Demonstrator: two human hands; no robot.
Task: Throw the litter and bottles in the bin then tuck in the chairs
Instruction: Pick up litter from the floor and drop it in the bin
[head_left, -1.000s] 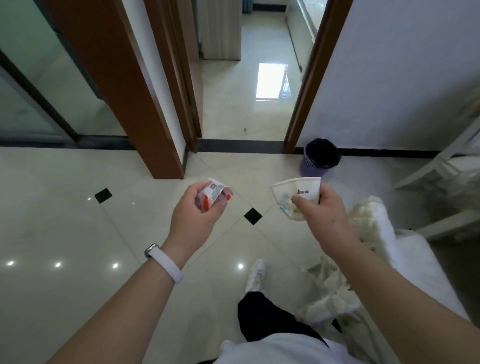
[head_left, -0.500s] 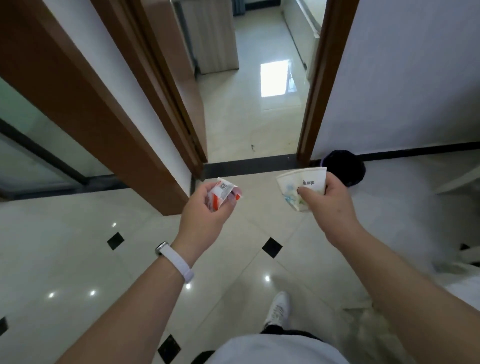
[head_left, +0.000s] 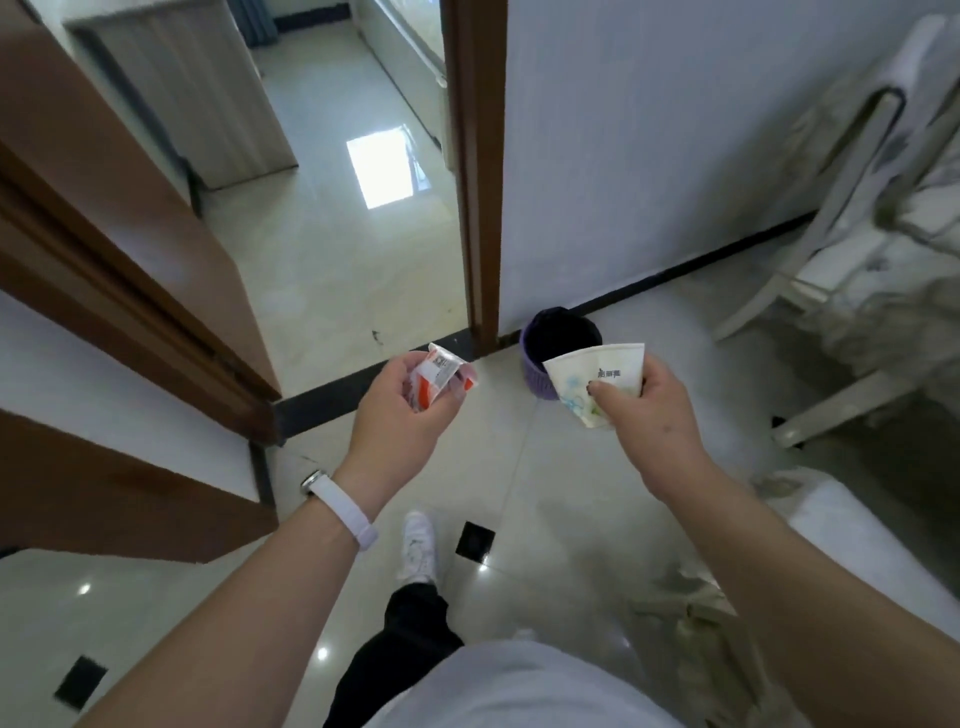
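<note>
Litter in both hands: a person stands near the purple bin (head_left: 535, 378), set at the foot of the wall (head_left: 675, 156) beside the door frame (head_left: 475, 208). Left hand (head_left: 400, 421) grips a crumpled red-and-white wrapper (head_left: 439, 382); right hand (head_left: 649, 415) pinches a squashed paper cup (head_left: 597, 384) in front of the bin's rim. Each should be right above the dark opening before release — light paper drifts. Print on cup and wrapper is too blurred to read.

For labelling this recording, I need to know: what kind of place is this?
Probably a home interior: a glossy tiled floor, a wooden door frame opening onto another room, and a purple bin against the wall.
</note>
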